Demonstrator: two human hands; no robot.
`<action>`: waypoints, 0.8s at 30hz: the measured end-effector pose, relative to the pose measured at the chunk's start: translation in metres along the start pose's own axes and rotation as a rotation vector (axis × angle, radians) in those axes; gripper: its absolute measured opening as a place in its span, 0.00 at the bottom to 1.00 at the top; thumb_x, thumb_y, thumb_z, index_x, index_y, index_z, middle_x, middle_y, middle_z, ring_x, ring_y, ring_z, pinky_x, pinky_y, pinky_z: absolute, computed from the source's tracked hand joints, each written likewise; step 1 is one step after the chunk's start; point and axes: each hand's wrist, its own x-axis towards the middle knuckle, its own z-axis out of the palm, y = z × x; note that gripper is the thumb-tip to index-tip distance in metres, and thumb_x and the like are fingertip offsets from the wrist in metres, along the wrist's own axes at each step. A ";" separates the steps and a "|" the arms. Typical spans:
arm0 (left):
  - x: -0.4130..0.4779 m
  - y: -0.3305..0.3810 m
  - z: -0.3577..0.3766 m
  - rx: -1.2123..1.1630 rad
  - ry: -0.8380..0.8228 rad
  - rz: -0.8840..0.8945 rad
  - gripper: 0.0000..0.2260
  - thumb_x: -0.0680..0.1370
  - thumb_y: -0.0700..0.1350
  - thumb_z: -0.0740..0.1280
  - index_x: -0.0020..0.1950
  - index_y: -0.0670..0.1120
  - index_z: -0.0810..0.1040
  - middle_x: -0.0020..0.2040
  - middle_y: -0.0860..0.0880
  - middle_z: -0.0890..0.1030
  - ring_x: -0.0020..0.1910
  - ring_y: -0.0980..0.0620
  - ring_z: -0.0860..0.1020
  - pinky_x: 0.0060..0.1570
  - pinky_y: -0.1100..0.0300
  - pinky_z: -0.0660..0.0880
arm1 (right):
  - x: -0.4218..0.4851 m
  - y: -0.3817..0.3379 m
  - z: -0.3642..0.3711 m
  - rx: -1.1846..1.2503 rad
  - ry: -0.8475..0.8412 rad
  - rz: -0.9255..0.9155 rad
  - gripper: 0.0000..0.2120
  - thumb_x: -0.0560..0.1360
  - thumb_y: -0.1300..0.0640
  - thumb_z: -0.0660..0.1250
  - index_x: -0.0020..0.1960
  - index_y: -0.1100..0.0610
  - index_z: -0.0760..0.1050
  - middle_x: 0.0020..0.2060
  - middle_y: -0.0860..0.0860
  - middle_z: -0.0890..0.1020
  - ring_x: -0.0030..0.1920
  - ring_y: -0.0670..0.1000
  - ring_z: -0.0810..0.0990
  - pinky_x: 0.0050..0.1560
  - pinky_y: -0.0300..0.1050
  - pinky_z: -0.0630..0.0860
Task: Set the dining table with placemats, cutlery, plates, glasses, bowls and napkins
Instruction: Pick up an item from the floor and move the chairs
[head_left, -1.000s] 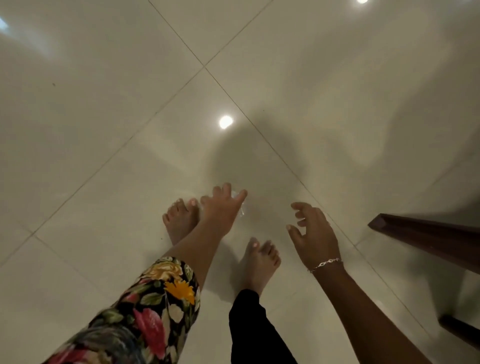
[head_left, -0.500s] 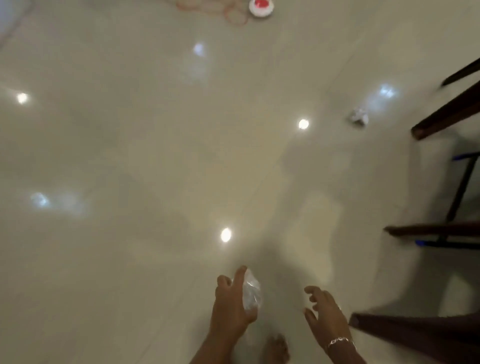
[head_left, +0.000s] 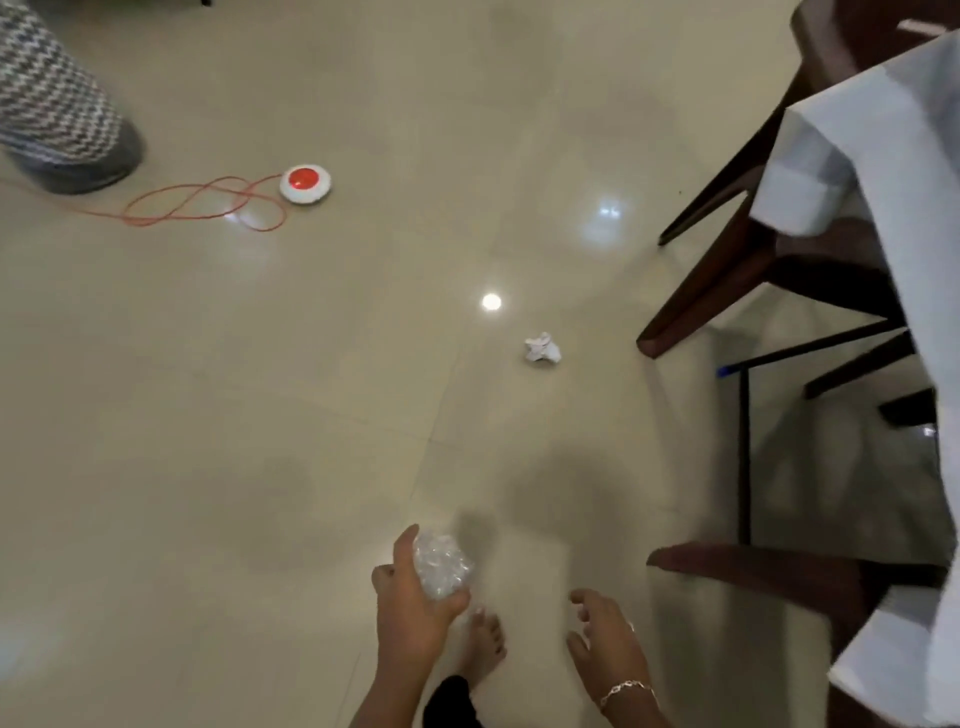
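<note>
My left hand grips a crumpled ball of clear plastic wrap low in the view, above the glossy tiled floor. My right hand, with a bracelet at the wrist, hangs beside it with loosely curled fingers and holds nothing. A crumpled white paper napkin lies on the floor ahead of me. The dining table's white cloth drapes down at the right edge.
Dark wooden chair legs and a seat edge stand at the right, next to the table. A white disc with a red button and its orange cord lie at far left. A patterned fabric shape fills the top-left corner.
The view has swung up from my feet to the floor ahead and the table edge. My left hand now holds the plastic ball higher, and the napkin appears nearer.
</note>
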 end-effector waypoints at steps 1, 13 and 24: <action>0.013 0.023 0.008 -0.030 0.015 -0.001 0.38 0.67 0.42 0.77 0.72 0.52 0.62 0.56 0.45 0.64 0.41 0.54 0.71 0.48 0.60 0.69 | 0.018 -0.002 -0.020 -0.015 0.003 -0.004 0.19 0.74 0.59 0.63 0.59 0.40 0.65 0.48 0.46 0.67 0.50 0.49 0.73 0.58 0.40 0.68; 0.158 0.167 0.090 -0.368 0.022 -0.038 0.41 0.57 0.55 0.78 0.66 0.61 0.63 0.62 0.46 0.72 0.56 0.42 0.76 0.53 0.43 0.77 | 0.184 -0.029 -0.125 0.063 0.088 0.046 0.15 0.72 0.61 0.65 0.59 0.55 0.73 0.47 0.48 0.70 0.45 0.48 0.70 0.54 0.41 0.69; 0.340 0.219 0.124 -0.478 0.145 -0.191 0.24 0.55 0.49 0.77 0.47 0.62 0.76 0.44 0.57 0.80 0.47 0.48 0.80 0.45 0.40 0.79 | 0.462 -0.061 -0.139 -0.302 -0.087 -0.016 0.17 0.75 0.58 0.60 0.63 0.55 0.69 0.59 0.55 0.72 0.59 0.58 0.73 0.58 0.46 0.70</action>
